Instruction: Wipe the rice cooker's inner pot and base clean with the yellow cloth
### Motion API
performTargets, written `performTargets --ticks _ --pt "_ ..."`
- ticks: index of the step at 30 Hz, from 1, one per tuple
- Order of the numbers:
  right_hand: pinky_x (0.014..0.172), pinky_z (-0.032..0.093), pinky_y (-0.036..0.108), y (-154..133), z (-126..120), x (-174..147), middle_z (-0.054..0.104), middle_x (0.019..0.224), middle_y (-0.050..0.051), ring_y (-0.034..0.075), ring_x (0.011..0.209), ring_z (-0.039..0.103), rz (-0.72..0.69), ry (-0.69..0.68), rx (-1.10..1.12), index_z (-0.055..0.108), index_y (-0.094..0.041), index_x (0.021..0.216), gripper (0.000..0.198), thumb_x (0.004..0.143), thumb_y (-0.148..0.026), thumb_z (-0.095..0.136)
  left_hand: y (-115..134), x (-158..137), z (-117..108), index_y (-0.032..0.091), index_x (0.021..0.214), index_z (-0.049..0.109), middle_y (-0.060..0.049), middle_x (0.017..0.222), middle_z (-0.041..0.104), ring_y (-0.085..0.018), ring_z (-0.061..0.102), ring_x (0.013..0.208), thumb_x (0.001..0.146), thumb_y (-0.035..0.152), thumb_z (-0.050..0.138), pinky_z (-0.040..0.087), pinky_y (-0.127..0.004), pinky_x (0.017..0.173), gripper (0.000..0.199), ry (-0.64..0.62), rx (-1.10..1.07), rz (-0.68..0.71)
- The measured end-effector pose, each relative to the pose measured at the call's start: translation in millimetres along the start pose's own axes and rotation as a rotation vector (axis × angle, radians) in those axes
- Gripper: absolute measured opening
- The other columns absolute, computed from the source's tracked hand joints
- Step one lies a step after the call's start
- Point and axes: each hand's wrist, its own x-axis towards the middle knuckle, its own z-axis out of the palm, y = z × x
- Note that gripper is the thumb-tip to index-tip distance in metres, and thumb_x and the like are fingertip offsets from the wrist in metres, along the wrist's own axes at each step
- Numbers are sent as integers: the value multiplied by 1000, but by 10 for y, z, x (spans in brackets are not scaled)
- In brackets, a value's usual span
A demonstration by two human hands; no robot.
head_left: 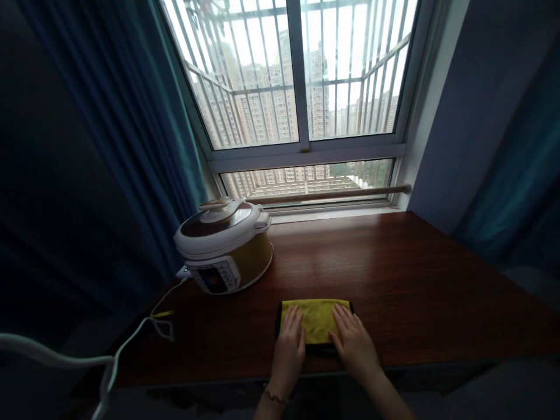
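A folded yellow cloth (317,321) with dark edges lies flat near the front edge of the wooden table (385,280). My left hand (289,347) rests on the left part of the cloth, fingers stretched forward and a beaded bracelet at its wrist. On the cloth's right part lies my right hand (356,344), its fingers also extended and the thumb pointing inward. Both palms face down, and neither hand grips anything. Between them the yellow middle of the cloth shows.
An electric pressure cooker (227,245) stands at the table's back left. Its white cord (131,338) runs off the left side, with a small yellow strip (161,314) beside it. A barred window (301,87) is behind the table, and a blue curtain (126,116) hangs left.
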Motion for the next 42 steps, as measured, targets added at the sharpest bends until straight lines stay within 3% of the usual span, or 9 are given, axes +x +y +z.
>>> performTargets --ticks 6,11,15,23,28,32,38,40,42 --pt "108 26 43 530 -245 -124 40 141 5 22 131 35 -88 -10 -177 42 -18 136 50 90 -35 35 26 -53 -86 27 138 35 -4 145 36 -23 30 135 92 27 34 33 -48 106 47 -117 258 211" --pt "109 20 48 449 -224 -84 48 135 11 27 130 36 17 96 -264 63 -14 114 40 86 -22 36 227 -105 237 27 136 40 -5 145 35 -27 35 132 89 27 38 35 -53 101 46 -10 385 241" --pt "106 26 49 362 1 -12 43 139 10 31 130 36 79 131 -243 54 -17 127 48 87 -39 40 246 -104 430 26 131 48 -8 142 40 -31 39 128 87 32 41 37 -56 97 45 69 406 228" --pt "106 26 49 404 101 -29 39 142 6 30 130 35 72 125 -281 46 -21 134 53 89 -46 36 182 -112 400 28 135 42 -6 143 38 -30 37 129 86 28 41 36 -55 98 49 55 399 269" --pt "105 27 50 429 118 -35 39 142 7 31 130 35 49 126 -288 44 -22 135 59 86 -55 38 242 -117 485 26 130 49 -7 141 41 -31 34 131 84 26 42 27 -60 103 47 106 392 167" --pt "105 28 51 438 139 -41 38 142 9 31 130 35 44 124 -288 44 -20 135 63 85 -57 38 240 -133 501 27 130 49 -6 143 39 -31 34 131 84 25 42 29 -59 103 47 97 363 167" --pt "105 28 52 443 91 13 44 138 11 33 130 34 104 113 -40 52 -18 128 58 81 -51 48 109 -107 260 25 133 44 -6 142 39 -24 36 131 88 24 39 40 -45 102 46 34 127 246" --pt "105 32 48 369 -30 163 46 136 14 30 129 37 133 130 207 52 -14 126 54 82 -45 47 14 -5 6 23 134 42 -5 144 37 -18 34 132 91 22 34 41 -35 103 44 37 -2 217" --pt "102 37 42 212 -224 423 49 132 15 26 123 46 154 145 516 50 -14 125 50 84 -42 44 -137 168 -367 22 131 43 -5 143 39 -17 36 132 92 23 30 39 -35 105 42 165 -86 129"
